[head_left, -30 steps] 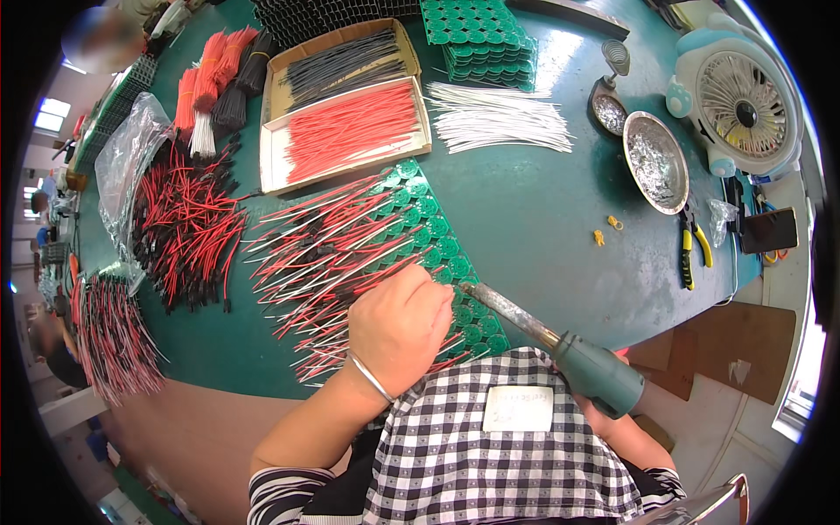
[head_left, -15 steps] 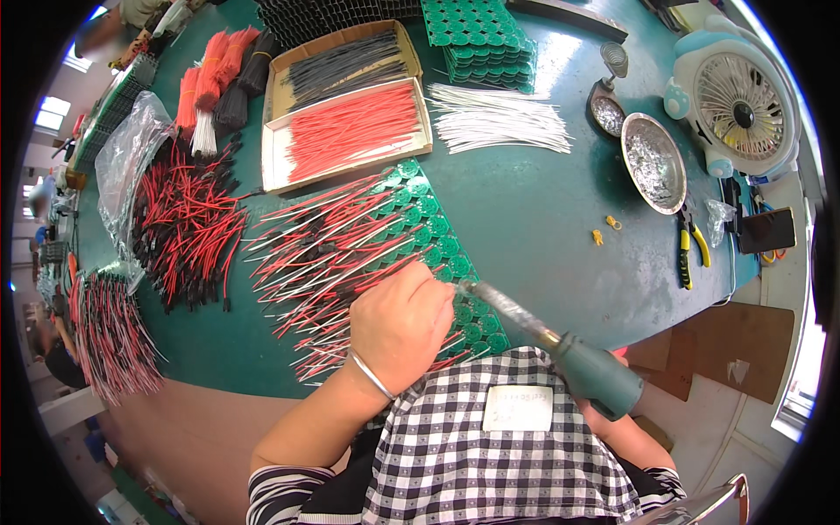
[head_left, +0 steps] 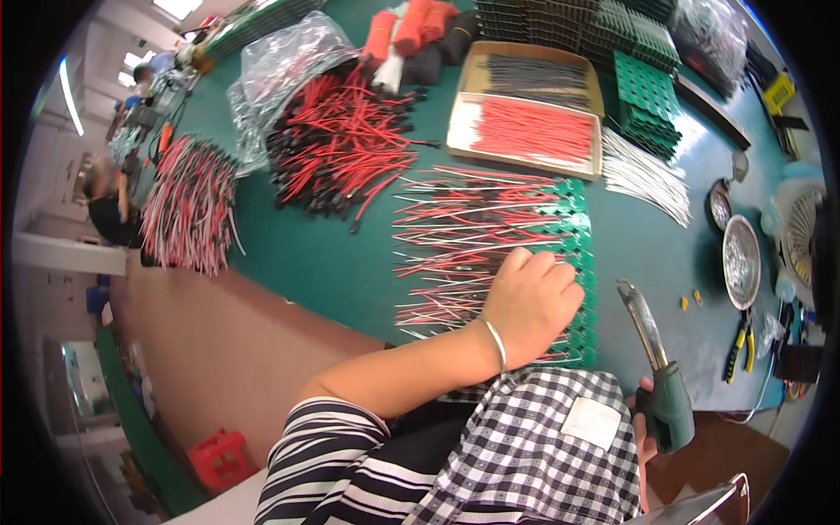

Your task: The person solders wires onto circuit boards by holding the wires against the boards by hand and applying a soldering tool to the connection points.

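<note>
My left hand point(head_left: 535, 302), a bracelet on its wrist, rests curled over the green circuit board panel point(head_left: 584, 236). Its fingers are closed, and whatever they pinch is hidden under the knuckles. Red, white and black wires point(head_left: 472, 236) fan out leftward from the panel. My right hand point(head_left: 646, 433) grips the green handle of a soldering iron point(head_left: 669, 402), partly hidden behind it. The iron's metal barrel points up and away, its tip just right of the panel and apart from it.
Black-and-red leads point(head_left: 341, 144) lie beside a plastic bag point(head_left: 293, 61); a wire bundle point(head_left: 188, 206) sits farther left. Beyond the panel are a wire tray point(head_left: 534, 131) and white wires point(head_left: 643, 175). At right are a metal bowl point(head_left: 741, 262), pliers point(head_left: 739, 350) and a fan point(head_left: 801, 232).
The view has swung left, so the table's things appear farther right. The iron's tip has drawn away from beside my left hand and now points more steeply upward. My left hand stays closed over the panel.
</note>
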A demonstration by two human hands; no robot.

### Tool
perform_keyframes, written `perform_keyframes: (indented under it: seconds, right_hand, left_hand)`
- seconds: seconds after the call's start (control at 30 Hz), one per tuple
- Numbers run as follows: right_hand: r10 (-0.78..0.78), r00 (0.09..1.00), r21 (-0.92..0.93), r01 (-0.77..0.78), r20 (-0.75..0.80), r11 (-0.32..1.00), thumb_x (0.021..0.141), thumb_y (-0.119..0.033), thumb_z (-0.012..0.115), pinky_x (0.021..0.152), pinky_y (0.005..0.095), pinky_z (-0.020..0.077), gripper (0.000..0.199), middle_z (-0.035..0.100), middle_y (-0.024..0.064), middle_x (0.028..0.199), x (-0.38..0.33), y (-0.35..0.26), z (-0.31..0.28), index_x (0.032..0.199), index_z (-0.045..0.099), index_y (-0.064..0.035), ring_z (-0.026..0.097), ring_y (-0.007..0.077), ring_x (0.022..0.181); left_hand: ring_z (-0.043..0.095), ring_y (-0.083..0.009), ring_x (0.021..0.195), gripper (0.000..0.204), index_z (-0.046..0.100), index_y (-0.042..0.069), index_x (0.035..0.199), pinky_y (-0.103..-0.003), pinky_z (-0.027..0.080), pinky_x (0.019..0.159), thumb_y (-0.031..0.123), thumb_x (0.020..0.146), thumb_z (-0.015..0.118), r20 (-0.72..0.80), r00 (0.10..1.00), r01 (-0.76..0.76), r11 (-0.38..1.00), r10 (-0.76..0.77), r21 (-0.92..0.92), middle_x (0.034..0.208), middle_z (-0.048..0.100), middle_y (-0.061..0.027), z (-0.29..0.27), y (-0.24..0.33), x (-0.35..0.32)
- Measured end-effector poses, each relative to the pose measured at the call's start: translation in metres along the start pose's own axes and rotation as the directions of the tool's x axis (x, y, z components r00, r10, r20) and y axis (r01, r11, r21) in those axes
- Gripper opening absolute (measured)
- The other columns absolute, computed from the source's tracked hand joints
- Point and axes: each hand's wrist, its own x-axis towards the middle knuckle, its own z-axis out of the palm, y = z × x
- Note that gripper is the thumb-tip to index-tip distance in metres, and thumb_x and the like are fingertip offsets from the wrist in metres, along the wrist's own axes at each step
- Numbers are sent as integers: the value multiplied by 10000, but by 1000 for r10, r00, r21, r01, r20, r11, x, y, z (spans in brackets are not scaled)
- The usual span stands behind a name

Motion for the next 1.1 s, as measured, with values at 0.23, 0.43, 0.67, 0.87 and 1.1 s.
perform_keyframes:
  seconds: [0.23,0.43,0.67,0.87,1.1]
  right_hand:
    - [-52,998,-28,51,-34,998,928,-206,568,704,295,474,487,572,179,1221,3,8,1,1303,433,74,593,158,717]
    - [16,997,-11,-16,-71,1000,925,-257,580,691,303,478,528,574,187,1205,13,-9,10,1299,417,78,599,168,684]
    - [3,995,-20,-5,-97,1000,922,-273,587,675,304,483,548,575,194,1194,13,3,9,1298,416,87,603,169,665]
    - [-37,989,61,46,-140,997,904,-212,626,501,252,417,535,551,201,1222,12,10,8,1307,409,63,535,127,561]
    - [-1,997,63,6,-72,998,905,-246,617,592,283,446,539,587,195,1158,14,3,7,1287,428,84,566,148,607]
  left_hand:
    - [592,-258,759,130,670,114,740,-428,410,695,236,772,699,-217,936,318,928,-276,194,754,636,-46,-69,-69,-5]
    - [582,-250,763,162,648,127,746,-422,387,689,265,781,725,-268,844,534,777,-465,333,776,632,-27,-60,-166,-14]
    - [602,-168,763,132,599,48,870,-297,469,701,167,926,605,-244,799,444,812,-550,-379,799,621,-62,-93,-154,4]
    - [497,-64,645,157,523,61,1059,-207,420,608,147,953,601,-261,800,168,620,-540,-766,775,552,0,-129,-132,4]
    - [491,-127,619,200,593,31,901,-280,411,602,178,825,704,-31,669,742,666,-742,76,666,493,-16,-90,-154,-34]
